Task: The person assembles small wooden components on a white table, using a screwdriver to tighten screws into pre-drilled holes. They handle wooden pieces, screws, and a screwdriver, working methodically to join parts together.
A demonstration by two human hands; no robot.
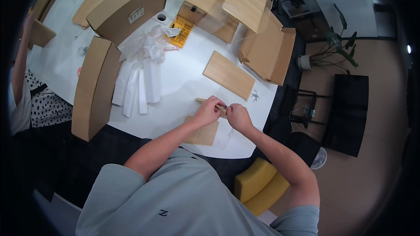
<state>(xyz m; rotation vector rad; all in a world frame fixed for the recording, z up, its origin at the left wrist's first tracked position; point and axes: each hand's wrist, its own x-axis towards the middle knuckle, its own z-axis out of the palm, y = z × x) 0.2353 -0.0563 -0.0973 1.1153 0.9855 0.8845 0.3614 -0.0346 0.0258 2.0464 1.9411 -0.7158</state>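
Observation:
Close to the table's near edge, my two hands meet over a narrow piece of light wood. My left hand (210, 112) is closed on this wood strip (200, 100), whose end sticks out past the fingers. My right hand (238, 117) is closed against the strip's other end, and a small dark thing shows between the hands, too small to name. Beneath my left forearm lies a flat wooden board (204, 134). A longer wooden board (228, 75) rests beyond my hands, with several small metal pieces (255, 96) beside its right end. A clear sheet (235, 137) lies under my right wrist.
Cardboard boxes (95, 87) stand left, beside white foam strips (151, 78) and crumpled plastic (146, 43). Behind are a yellow tool case (181, 32), a tape roll (162, 18), wooden shelf units (245, 4) and an open carton (272, 46). Another person (26, 100) is far left; a yellow chair (258, 181) sits right.

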